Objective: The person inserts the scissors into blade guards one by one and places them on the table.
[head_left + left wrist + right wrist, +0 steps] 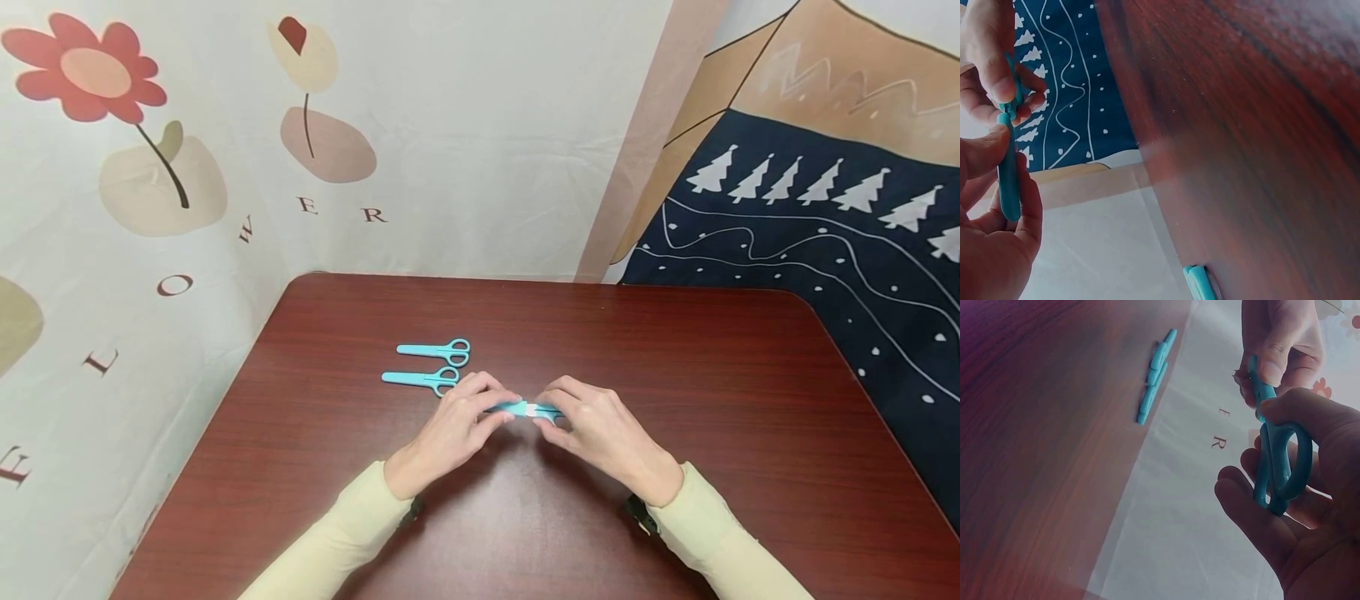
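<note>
Over the table, my left hand (456,421) pinches the light-blue blade cover (1009,187) of a pair of scissors between thumb and fingers. My right hand (603,425) grips the same scissors (1280,464) by the blue handles, thumb near the pivot. Between the hands, a short pale stretch of blade shows in the head view; the rest of the blade is inside the cover. Two more blue scissors with covered blades lie just beyond the left hand: a farther pair (422,350) and a nearer pair (408,378), whose handle is partly behind that hand.
The dark red-brown wooden table (675,358) has rounded far corners. A pale cloth with printed flowers and letters (480,167) hangs behind and to the left. On the right hangs a navy cloth with white trees (795,225).
</note>
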